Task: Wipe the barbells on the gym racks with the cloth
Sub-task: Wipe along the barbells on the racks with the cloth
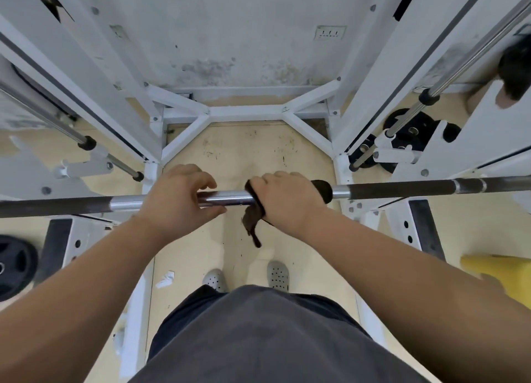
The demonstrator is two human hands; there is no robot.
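The shoes (277, 275) stand on the pale floor (247, 158) just behind the bar (402, 188), which lies level across the rack (244, 112) in front of the person's waist. The right hand (287, 201) clenches the cloth (322, 190) round the bar's middle, with a loose tail hanging below the wrist. The left hand (175, 199) sits just beside it on the bare chrome, its fingers over the top and thumb under, curled loosely round the bar.

The bar is likely heavy, stiff steel and need not be lifted, as the rack carries it. The chrome centre looks slick. The dark rough stretches either side will probably drag at the cloth, so a firm wrap is called for. The cloth is soft and light, and it bunches easily. Its tail could snag.

The rack's uprights close in on both sides of the bar and are likely to stop a long stroke near its ends. A plate (14, 267) lies low on the left. Further out, slanting chrome rods (51, 118) run along both sides, and more plates (413, 130) sit at the right. A stained wall (230, 38) closes the far end.
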